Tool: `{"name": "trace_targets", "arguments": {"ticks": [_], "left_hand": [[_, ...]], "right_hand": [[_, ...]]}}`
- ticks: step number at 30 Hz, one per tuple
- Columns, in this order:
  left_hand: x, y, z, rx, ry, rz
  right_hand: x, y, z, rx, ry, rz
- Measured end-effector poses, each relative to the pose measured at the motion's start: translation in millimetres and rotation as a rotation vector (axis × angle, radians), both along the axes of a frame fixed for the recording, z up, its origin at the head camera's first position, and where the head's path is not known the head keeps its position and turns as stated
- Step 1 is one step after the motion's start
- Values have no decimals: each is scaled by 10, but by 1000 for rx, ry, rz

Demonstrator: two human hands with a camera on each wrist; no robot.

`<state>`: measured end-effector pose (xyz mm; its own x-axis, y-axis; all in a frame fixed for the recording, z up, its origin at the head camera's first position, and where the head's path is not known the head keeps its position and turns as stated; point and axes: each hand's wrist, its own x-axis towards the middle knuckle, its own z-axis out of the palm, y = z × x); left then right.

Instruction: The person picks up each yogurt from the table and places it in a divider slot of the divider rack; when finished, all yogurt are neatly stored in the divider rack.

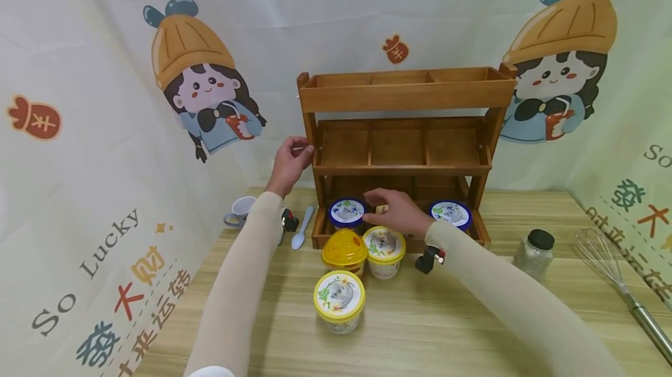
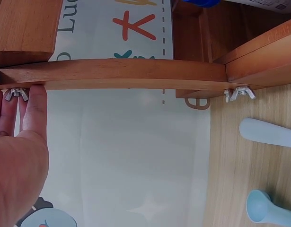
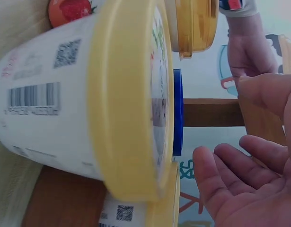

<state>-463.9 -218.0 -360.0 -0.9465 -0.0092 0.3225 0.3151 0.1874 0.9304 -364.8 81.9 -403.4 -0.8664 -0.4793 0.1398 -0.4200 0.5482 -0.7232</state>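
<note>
L hand [image 1: 290,158] is up on the wooden rack [image 1: 404,97], at the left upright by the mid shelf. Left wrist view shows its fingers [image 2: 35,101] lying straight against the underside of the wood rail next to a wing nut [image 2: 16,94]; head view suggests the thumb wraps the post front, but can't tell how firm that hold is.

R hand [image 1: 396,210] hovers low at the front of the rack's bottom shelf, palm down, fingers relaxed and spread, nothing in it (right wrist view shows an empty open palm [image 3: 259,189]).

Key relation: the yellow-lid cup [image 1: 384,250] stands on the table directly below/just in front of the R hand, upright, long axis vertical, lid up. So it lies down and slightly toward the person from the palm, not touching as far as I can tell. R hand is clearly the nearer one; L is well apart, busy on the rack.

Around it: domed yellow tub [image 1: 344,252] just beside it on the left, touching or nearly so. Another yellow-lid cup [image 1: 339,300] nearer the person. Two blue-lid cups [image 1: 347,212] [image 1: 450,213] sit in the bottom shelf, one either side of the R hand.

Also on table: blue spoon [image 1: 303,229], mug [image 1: 240,211], black-cap jar [image 1: 534,253], whisk [image 1: 614,280].
</note>
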Motion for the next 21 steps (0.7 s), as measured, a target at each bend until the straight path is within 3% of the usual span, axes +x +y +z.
{"name": "trace_targets", "arguments": {"ticks": [15,21], "left_hand": [[-11,-3,-12,-12,8,7],[-8,1,-5,-5,25,-1]], "right_hand": [[319,347,-253,-165,56,-8],[471,442,-335,-108,113,-39]]}}
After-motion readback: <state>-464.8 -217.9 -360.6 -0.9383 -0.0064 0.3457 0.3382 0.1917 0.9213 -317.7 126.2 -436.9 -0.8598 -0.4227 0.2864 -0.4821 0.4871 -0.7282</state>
